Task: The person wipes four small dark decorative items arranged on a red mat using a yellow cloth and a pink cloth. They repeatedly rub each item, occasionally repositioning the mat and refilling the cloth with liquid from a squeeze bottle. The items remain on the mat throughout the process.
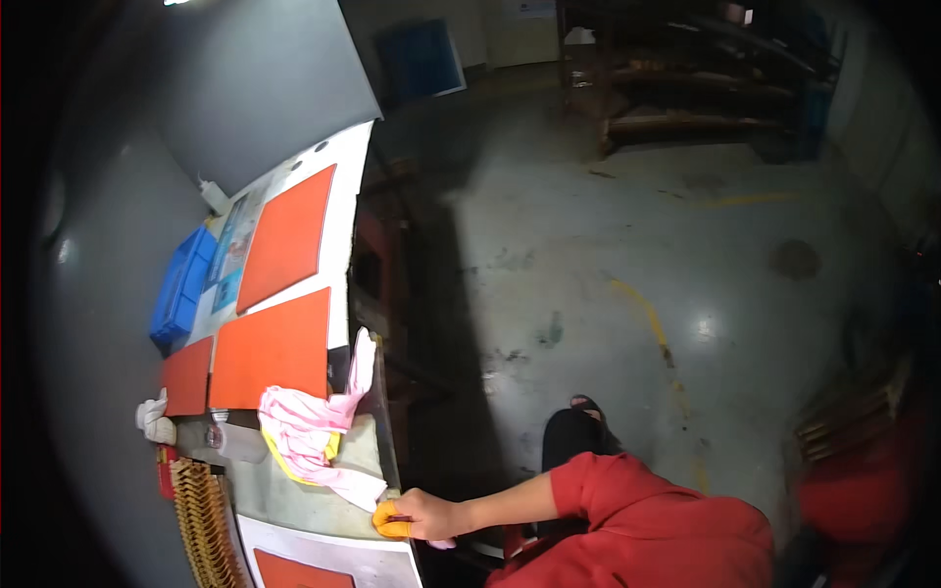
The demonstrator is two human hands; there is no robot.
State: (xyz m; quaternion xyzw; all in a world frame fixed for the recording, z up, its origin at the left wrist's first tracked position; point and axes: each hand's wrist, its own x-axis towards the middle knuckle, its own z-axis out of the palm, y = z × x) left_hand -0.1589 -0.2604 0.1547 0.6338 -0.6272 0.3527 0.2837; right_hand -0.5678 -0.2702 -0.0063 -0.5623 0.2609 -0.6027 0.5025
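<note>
From the red sleeve at the lower edge, my right hand reaches left to the table's front edge. Its fingers are curled closed, and orange-yellow covers wrap the fingertips. Whatever they may hold is hidden. A bit of pink shows just below the wrist. Beyond the fingers lies a crumpled pink-and-white cloth, spread over a yellow item. Close to the hand on the near side is a white-bordered board with an orange-red sheet on it. My left hand is out of sight.
More orange-red sheets lie along the table, beside a blue bin. A translucent bottle and a rack of brass-coloured pieces stand at left. Grey panels wall the table's back. Dark shelving stands far right across the floor.
</note>
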